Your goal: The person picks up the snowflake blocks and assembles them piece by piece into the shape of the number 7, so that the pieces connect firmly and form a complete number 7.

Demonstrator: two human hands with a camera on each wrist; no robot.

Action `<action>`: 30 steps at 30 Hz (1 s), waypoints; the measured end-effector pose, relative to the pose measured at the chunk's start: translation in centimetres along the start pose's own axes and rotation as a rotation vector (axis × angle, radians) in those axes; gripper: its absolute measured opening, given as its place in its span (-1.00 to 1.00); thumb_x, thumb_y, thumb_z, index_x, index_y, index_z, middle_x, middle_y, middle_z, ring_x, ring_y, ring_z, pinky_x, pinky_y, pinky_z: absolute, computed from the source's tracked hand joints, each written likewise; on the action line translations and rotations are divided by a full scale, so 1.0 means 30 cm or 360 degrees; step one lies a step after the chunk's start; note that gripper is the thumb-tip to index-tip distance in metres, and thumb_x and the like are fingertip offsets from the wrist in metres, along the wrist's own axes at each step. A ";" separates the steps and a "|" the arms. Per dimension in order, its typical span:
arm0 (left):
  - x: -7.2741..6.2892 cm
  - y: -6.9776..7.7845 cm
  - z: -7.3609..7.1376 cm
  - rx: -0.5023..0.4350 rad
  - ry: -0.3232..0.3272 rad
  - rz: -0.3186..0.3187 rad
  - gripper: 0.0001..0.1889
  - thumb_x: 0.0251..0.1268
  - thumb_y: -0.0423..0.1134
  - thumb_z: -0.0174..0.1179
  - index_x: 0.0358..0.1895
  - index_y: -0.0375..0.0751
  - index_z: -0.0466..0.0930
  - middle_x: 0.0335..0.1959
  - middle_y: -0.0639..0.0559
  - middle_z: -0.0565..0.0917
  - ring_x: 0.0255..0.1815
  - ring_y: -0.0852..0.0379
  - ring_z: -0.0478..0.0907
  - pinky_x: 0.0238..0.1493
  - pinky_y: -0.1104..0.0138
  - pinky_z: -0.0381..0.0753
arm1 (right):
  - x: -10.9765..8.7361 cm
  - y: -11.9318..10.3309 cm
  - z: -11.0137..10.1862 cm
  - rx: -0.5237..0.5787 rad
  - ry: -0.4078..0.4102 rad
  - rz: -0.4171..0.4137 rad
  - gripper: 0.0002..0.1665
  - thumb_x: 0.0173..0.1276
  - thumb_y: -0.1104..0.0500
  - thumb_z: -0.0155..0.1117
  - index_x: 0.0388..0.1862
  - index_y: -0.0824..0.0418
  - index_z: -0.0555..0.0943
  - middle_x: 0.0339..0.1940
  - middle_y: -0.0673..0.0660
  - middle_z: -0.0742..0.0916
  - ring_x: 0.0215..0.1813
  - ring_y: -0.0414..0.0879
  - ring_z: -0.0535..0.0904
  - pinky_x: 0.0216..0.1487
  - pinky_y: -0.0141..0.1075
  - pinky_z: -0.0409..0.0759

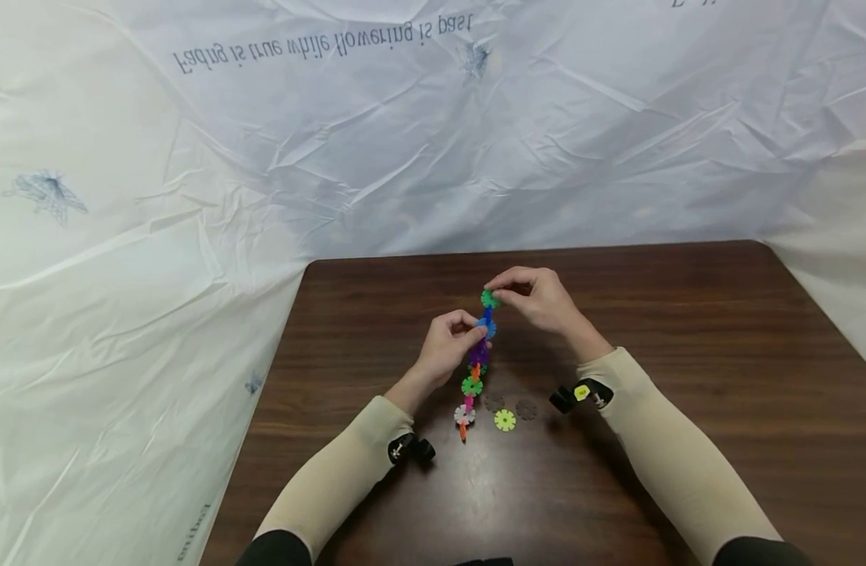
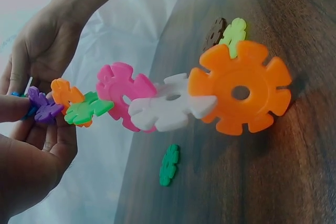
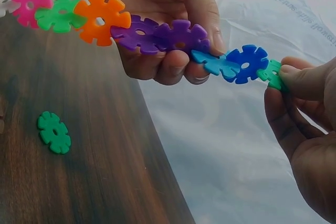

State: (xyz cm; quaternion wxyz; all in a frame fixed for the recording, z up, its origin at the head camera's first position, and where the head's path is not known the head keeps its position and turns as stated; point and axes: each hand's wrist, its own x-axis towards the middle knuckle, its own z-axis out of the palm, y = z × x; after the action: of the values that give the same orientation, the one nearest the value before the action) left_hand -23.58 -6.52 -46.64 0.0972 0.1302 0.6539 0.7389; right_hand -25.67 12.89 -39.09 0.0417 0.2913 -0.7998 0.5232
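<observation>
A chain of notched plastic snowflake discs hangs from my hands above the table, slotted edge to edge. My left hand [image 1: 443, 346] pinches it at the light blue disc [image 3: 216, 64] between thumb and fingers. With thumb and forefinger my right hand [image 1: 542, 300] holds the green disc [image 3: 272, 74] at the far end, beside a dark blue disc [image 3: 247, 64]. From the left hand towards me run two purple discs [image 3: 181, 36], an orange one [image 3: 102, 18], then green [image 2: 86, 109], pink [image 2: 118, 85] and white [image 2: 168, 111] ones. Another orange disc [image 2: 240, 85] ends the chain.
On the brown wooden table [image 1: 687, 354] lie a yellow-green disc [image 1: 505, 420] and two brown discs [image 1: 527, 409], right of the chain's near end. A loose green disc [image 3: 53, 132] lies beneath the chain. White printed sheeting [image 1: 475, 157] hangs behind the table and at its left.
</observation>
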 end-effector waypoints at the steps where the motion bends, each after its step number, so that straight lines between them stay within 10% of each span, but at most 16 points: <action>1: -0.001 0.001 0.001 0.0001 0.0002 0.0006 -0.88 0.41 -0.40 0.12 -0.23 -0.44 0.54 -0.34 -0.05 0.67 -0.37 0.13 0.68 -0.14 0.22 0.70 | 0.000 0.001 0.000 0.0002 -0.0002 0.0001 -0.81 0.40 0.37 0.19 -0.09 0.37 0.70 -0.11 0.25 0.73 -0.22 0.12 0.66 -0.24 -0.32 0.65; 8: -0.006 0.001 0.006 -0.0018 0.0024 0.0047 -0.87 0.41 -0.41 0.12 -0.24 -0.47 0.53 -0.37 -0.02 0.67 -0.38 0.16 0.68 -0.15 0.21 0.71 | 0.001 0.005 0.002 0.0038 -0.0009 0.0004 -0.81 0.40 0.37 0.19 -0.09 0.39 0.69 -0.12 0.28 0.73 -0.23 0.15 0.66 -0.21 -0.07 0.66; 15: -0.005 -0.007 0.002 -0.0026 0.0041 0.0085 -0.91 0.40 -0.45 0.11 -0.30 -0.41 0.53 -0.42 0.02 0.67 -0.40 0.13 0.68 -0.19 0.25 0.71 | -0.004 0.003 0.011 0.0087 -0.0015 0.0014 -0.82 0.40 0.38 0.19 -0.10 0.41 0.69 -0.10 0.31 0.71 -0.19 0.22 0.65 -0.22 -0.36 0.65; 30: -0.012 -0.005 0.019 -0.0162 -0.0032 0.0007 -0.96 0.39 -0.45 0.12 -0.23 -0.39 0.51 -0.37 0.01 0.66 -0.35 0.14 0.67 -0.18 0.30 0.69 | 0.007 0.122 0.001 0.0004 -0.0049 0.0048 -0.79 0.42 0.17 0.25 -0.06 0.17 0.72 -0.16 0.14 0.75 -0.25 -0.01 0.68 -0.28 -0.29 0.63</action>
State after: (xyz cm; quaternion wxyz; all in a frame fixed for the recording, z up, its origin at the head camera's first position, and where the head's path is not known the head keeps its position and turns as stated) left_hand -23.05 -6.07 -46.76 0.1088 0.1340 0.6143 0.7700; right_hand -27.71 13.81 -41.99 0.0213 0.2873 -0.8039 0.5204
